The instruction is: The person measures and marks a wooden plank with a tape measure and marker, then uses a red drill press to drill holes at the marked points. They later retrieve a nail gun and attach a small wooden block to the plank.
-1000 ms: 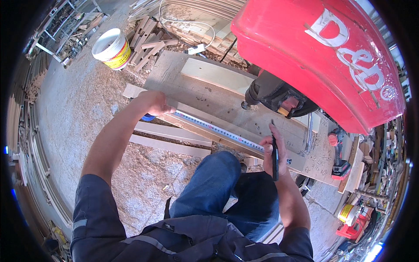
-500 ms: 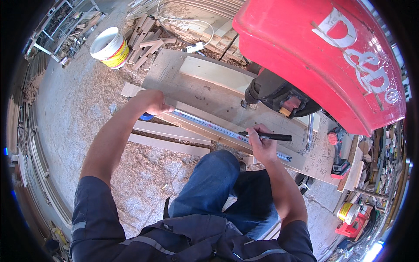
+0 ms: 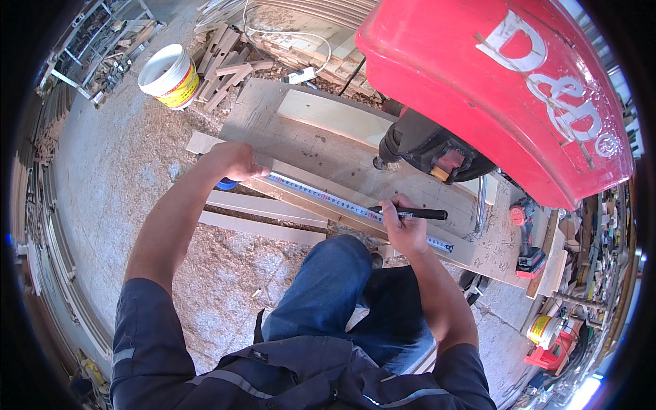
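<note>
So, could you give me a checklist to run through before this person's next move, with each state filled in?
1. Tape measure extended along the board: ok.
2. Left hand at the tape, near the blue case: ok.
3. Black marker held in the right hand: ok.
4. Whole tape scale in sight: not ok, the right hand covers part.
5. Marker tip touching the board: cannot tell.
6. Red machine switched off: cannot tell.
</note>
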The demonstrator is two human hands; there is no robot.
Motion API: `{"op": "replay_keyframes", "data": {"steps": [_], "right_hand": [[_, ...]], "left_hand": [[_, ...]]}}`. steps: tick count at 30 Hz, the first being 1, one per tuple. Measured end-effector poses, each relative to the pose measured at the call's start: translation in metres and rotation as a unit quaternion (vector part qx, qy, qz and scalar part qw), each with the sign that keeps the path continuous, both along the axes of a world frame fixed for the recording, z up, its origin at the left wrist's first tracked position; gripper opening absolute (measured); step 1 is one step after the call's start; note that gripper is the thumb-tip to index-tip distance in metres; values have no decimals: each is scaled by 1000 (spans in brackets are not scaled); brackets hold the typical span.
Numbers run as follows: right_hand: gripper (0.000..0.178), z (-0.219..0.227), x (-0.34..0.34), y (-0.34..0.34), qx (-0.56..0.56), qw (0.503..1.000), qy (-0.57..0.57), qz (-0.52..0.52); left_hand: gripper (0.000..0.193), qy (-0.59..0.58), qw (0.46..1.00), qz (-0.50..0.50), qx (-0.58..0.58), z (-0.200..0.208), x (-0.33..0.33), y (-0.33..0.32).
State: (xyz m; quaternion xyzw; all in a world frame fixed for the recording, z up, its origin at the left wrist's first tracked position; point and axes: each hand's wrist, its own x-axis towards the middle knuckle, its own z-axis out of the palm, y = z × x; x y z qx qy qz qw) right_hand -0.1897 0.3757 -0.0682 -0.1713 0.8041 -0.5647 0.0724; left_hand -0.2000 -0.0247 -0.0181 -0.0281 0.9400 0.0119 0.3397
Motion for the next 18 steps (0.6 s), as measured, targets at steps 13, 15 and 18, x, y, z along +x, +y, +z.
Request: {"op": "replay_keyframes", "data": {"steps": [13,15,18], "right_hand": [[20,1,-1,-1,12,1000,17,3],[20,1,-1,-1,12,1000,15,4],[19,0,-1,-1,0,1000,0,3]], "left_hand": [[63,-2,1000,11,-9,3,0,2],[67,-17,1000,17,-9,6,-1,4],[66,-8,1000,7,-8,1,0,0]]}}
